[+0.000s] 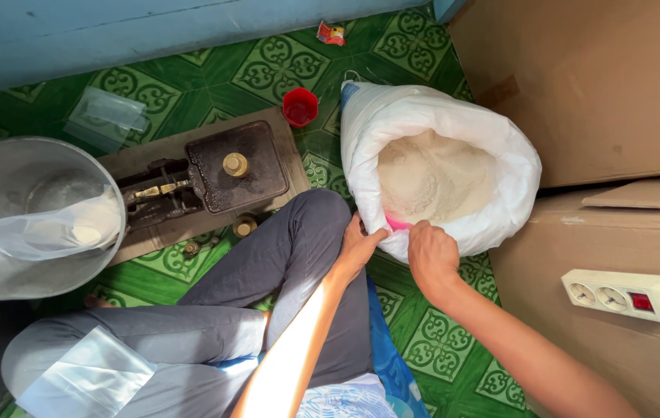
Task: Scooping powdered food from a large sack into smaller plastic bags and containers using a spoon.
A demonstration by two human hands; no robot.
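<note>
Green patterned floor [268, 70] filled frame. White sack [438, 124] of pale powder [434, 182] sat centre-right. Left hand [357, 248] and right hand [430, 251] pinched sack's near rim, close together. Balance scale [214, 174] centre-left.

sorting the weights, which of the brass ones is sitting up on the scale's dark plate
The larger round brass weight in the middle of the dark plate. The other brass weight stands off the plate, on the wooden base by the knee.
</note>
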